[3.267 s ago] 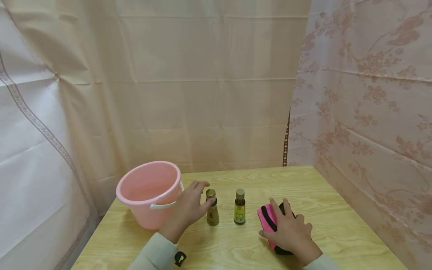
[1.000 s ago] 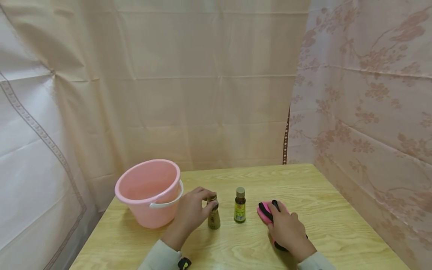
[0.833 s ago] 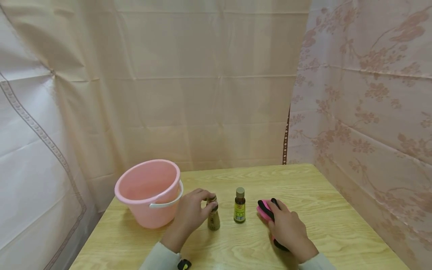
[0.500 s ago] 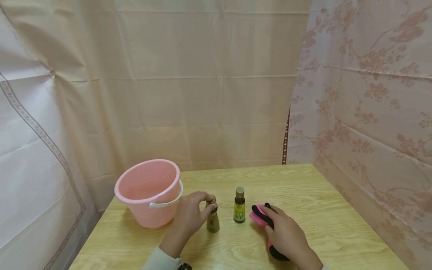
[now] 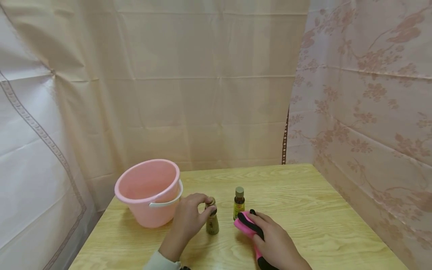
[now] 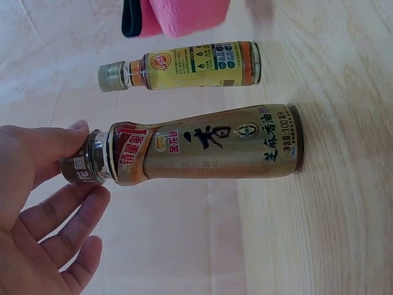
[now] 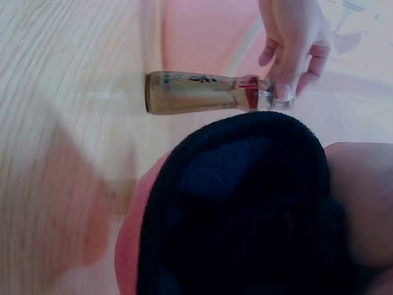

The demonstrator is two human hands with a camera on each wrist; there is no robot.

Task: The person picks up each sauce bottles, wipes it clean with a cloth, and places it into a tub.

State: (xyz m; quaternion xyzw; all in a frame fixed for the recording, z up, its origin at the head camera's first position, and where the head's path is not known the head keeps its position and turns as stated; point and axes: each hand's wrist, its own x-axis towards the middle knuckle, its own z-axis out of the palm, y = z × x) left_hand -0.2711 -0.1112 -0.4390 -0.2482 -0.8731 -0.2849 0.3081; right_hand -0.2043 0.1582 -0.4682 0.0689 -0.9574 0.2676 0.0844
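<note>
My left hand [image 5: 189,221] pinches the cap of a sesame oil bottle [image 5: 212,225] between thumb and fingers. The bottle is upright, its gold-brown label plain in the left wrist view; I cannot tell whether its base touches the table. My right hand [image 5: 278,242] grips a soft pink item with black trim [image 5: 244,228], whose kind is unclear. Its dark opening fills much of the right wrist view. Just behind it stands a smaller glass bottle with a yellow label [image 5: 239,204], partly covered in the head view. The left wrist view shows a gap between them.
A pink bucket [image 5: 152,219] with a white handle [image 5: 167,204] stands on the wooden table [image 5: 287,183], left of my left hand. A beige curtain [image 5: 202,112] hangs behind the table, and a flowered one [image 5: 364,112] runs along the right side.
My left hand has gone from hovering by the sesame oil bottle to pinching its cap; the bottle has shifted slightly nearer. My right hand has gripped the pink item and carried it left.
</note>
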